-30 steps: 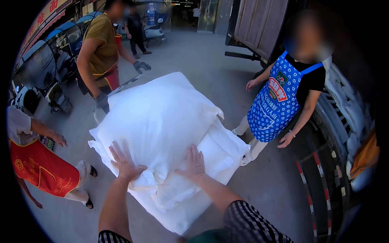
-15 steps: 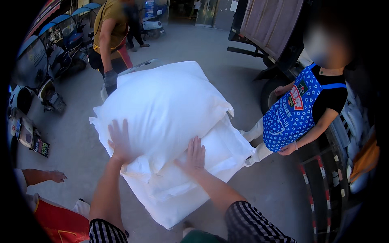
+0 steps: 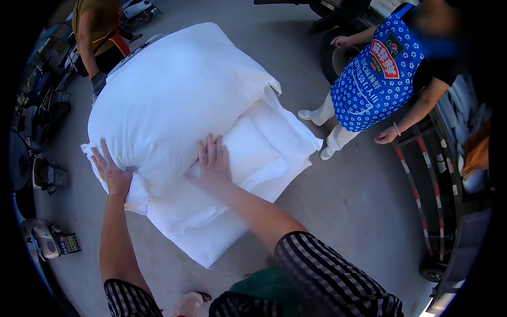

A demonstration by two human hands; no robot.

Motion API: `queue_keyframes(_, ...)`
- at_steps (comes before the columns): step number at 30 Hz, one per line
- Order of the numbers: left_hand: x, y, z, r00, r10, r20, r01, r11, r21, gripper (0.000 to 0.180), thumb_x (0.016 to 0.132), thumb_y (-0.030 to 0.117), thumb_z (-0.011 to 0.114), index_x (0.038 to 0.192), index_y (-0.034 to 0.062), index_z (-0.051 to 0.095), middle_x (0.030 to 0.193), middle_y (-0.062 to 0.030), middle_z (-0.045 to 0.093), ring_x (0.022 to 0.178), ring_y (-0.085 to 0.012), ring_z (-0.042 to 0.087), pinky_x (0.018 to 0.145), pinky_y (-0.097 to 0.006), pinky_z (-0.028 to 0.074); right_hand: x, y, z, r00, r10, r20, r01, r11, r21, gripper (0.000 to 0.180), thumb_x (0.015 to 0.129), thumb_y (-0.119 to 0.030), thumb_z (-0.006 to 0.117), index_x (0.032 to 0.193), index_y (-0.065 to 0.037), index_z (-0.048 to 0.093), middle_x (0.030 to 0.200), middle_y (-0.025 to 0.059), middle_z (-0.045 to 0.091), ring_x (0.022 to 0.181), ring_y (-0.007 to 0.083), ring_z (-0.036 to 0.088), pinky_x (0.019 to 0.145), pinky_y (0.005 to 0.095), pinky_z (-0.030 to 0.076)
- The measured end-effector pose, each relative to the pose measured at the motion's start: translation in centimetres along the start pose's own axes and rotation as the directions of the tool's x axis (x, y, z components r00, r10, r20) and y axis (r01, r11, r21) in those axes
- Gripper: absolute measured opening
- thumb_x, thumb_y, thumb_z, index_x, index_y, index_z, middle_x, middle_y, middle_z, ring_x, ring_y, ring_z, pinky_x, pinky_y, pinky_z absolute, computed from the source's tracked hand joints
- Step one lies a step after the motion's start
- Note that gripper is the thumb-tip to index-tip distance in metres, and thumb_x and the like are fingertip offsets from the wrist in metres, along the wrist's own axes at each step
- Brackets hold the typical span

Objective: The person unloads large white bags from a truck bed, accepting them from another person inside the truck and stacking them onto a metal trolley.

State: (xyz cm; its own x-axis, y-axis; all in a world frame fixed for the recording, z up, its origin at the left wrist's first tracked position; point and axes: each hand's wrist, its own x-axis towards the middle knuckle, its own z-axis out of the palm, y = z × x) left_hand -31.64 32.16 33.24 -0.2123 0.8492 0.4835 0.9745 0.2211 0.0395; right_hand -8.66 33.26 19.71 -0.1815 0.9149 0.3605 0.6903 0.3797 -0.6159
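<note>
A large, full white sack (image 3: 163,90) lies on top of another white sack (image 3: 264,137), which sticks out below it toward the right and near side. My left hand (image 3: 112,171) presses on the near left side of the upper sack, fingers spread. With its fingers stretched out, my right hand (image 3: 214,161) rests at the near edge of the upper sack, where it meets the lower one. Neither hand grips the cloth. Whatever bears the stack is mostly hidden beneath it.
Beyond the sacks, a person's gloved hand (image 3: 99,82) is beside a cart handle (image 3: 138,50). At the right stands a person in a blue flowered apron (image 3: 372,79), before a truck wheel (image 3: 335,55). Parked scooters (image 3: 50,174) line the left. A striped truck edge (image 3: 422,185) runs down the right.
My view has tilted down and shifted, so the sacks sit higher and further left. Both palms stay against the sacks. The person in red at the lower left has gone out of view.
</note>
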Motion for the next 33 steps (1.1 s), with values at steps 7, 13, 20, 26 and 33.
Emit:
queue_keyframes(7,2.8,1.0,1.2,0.989,0.146,-0.014,-0.146,0.989,-0.024,0.11,0.05,0.014,0.077,0.138,0.0138,0.011,0.14,-0.0162,0.014,0.129,-0.038,0.009,0.107,-0.044,0.007,1.5,1.1,-2.3,0.996,0.062,0.056,-0.059,0.997,-0.053,0.102,0.067,-0.055,0.06,0.136,-0.002,0.007,0.141,0.0239,-0.002,0.128,0.0449,0.0,0.102,0.0507,0.005)
queue_keyframes(13,10.8,-0.2,5.0,0.987,0.161,0.023,-0.159,0.984,-0.078,0.109,0.053,0.016,0.077,0.138,0.0243,0.01,0.141,-0.0197,0.007,0.129,-0.0419,0.007,0.104,-0.046,0.016,7.7,0.2,-0.3,0.982,0.169,0.085,-0.15,0.969,-0.197,0.1,0.07,-0.058,0.054,0.135,0.003,0.009,0.14,0.0271,-0.001,0.128,0.0454,0.001,0.103,0.0471,0.008)
queue_keyframes(20,13.1,3.7,5.4,0.962,0.269,-0.037,-0.271,0.952,-0.143,0.106,0.054,0.023,0.077,0.138,0.0273,0.011,0.141,-0.0206,0.008,0.129,-0.0416,0.009,0.104,-0.046,0.018,7.0,4.3,-4.8,0.999,-0.016,0.044,0.029,0.949,-0.313,0.104,0.065,-0.054,0.063,0.133,0.006,0.013,0.137,0.0321,0.001,0.126,0.0471,0.01,0.103,0.0438,0.015)
queue_keyframes(26,14.8,3.0,2.5,0.958,0.281,-0.056,-0.286,0.94,-0.183,0.105,0.056,0.022,0.077,0.138,0.0298,0.011,0.142,-0.0193,0.005,0.131,-0.0383,0.004,0.105,-0.045,0.014,8.0,3.7,-6.0,0.98,-0.199,-0.026,0.181,0.934,-0.307,0.105,0.063,-0.052,0.066,0.134,0.003,0.011,0.137,0.0327,0.003,0.123,0.0494,0.014,0.1,0.048,0.019)
queue_keyframes(33,13.3,1.2,2.1,0.979,0.176,0.105,-0.156,0.973,-0.173,0.112,0.053,0.016,0.078,0.138,0.029,0.007,0.142,-0.0195,0.001,0.131,-0.0371,0.001,0.104,-0.047,0.014,6.7,2.9,-3.6,0.966,-0.252,-0.058,0.237,0.952,-0.193,0.103,0.061,-0.052,0.067,0.134,-0.002,0.014,0.135,0.0314,0.007,0.116,0.0536,0.02,0.093,0.0515,0.025)
